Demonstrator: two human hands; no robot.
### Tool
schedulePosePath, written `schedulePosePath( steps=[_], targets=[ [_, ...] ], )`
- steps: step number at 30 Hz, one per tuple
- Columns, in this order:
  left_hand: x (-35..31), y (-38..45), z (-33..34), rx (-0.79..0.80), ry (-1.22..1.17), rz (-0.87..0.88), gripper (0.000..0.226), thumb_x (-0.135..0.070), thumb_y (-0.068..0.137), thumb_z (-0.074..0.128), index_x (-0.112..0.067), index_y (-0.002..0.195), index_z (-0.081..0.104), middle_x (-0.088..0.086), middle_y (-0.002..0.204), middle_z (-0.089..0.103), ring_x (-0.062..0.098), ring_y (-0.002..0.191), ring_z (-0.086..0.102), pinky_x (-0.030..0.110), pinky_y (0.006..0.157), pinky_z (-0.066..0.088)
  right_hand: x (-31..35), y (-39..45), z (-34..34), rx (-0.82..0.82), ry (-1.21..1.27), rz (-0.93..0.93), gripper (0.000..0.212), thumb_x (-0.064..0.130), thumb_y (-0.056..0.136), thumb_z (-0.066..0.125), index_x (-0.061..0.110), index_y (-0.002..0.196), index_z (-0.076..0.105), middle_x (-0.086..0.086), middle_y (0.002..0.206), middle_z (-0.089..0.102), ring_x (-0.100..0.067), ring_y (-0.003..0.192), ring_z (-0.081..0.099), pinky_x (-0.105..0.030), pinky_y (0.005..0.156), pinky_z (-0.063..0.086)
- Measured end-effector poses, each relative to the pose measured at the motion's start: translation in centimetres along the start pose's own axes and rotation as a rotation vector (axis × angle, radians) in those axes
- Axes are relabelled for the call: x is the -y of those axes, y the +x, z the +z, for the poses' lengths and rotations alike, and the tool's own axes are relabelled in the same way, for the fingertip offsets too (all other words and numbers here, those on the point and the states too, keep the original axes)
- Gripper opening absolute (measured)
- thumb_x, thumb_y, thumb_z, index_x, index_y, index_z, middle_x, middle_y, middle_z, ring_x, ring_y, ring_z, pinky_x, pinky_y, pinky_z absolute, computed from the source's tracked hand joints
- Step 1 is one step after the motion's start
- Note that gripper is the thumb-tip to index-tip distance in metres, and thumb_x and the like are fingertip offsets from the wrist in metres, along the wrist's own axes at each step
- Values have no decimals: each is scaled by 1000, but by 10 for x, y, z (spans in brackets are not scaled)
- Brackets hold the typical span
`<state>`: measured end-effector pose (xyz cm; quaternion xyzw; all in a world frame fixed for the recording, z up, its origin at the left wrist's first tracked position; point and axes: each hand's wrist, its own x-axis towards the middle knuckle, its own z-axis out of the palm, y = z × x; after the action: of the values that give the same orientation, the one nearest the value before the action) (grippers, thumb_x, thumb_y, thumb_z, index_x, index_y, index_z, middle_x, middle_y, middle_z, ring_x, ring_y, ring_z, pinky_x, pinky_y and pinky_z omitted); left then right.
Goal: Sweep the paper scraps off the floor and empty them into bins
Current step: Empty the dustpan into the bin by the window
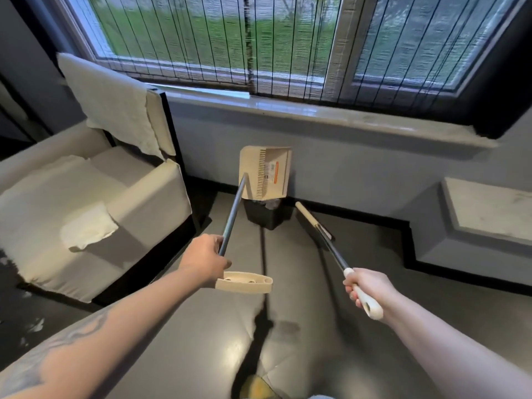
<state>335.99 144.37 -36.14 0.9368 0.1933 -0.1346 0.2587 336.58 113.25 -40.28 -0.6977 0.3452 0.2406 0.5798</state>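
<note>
Under the window, going left to right: a pale armchair point(86, 203), then the left hand point(205, 259), fingers wrapped round the dustpan's metal shaft. That shaft runs up and away from the grip to the dustpan point(264, 171), tipped mouth-down directly over the small black bin point(266, 214) against the wall. Further right, the right hand point(367, 287) clenches the broom point(322, 237) by its white handle end, its head resting on the floor just beside the bin. I'd say emptying is underway. Whether scraps remain in the pan is hidden; the bin's contents are hard to make out.
</note>
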Motion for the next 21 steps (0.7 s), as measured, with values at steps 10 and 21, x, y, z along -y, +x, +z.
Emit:
schedulePosePath(
  steps=[10, 21],
  targets=[
    [-27, -51, 12, 158, -391, -120, 24, -7, 81, 73, -3, 104, 74, 17, 89, 73, 29, 71, 71, 39, 64, 60, -56, -33, -52, -4, -55, -37, 16, -5, 76, 56, 10, 74, 62, -11, 63, 54, -16, 40, 45, -19, 37, 35],
    [-16, -126, 82, 349, -513, -327, 11, 4, 89, 60, 11, 83, 65, 19, 55, 62, 18, 30, 55, 17, 32, 38, -134, -67, -93, -60, -19, 22, 19, -5, 74, 58, 5, 88, 66, -13, 65, 56, -17, 43, 48, -19, 38, 39]
  ],
)
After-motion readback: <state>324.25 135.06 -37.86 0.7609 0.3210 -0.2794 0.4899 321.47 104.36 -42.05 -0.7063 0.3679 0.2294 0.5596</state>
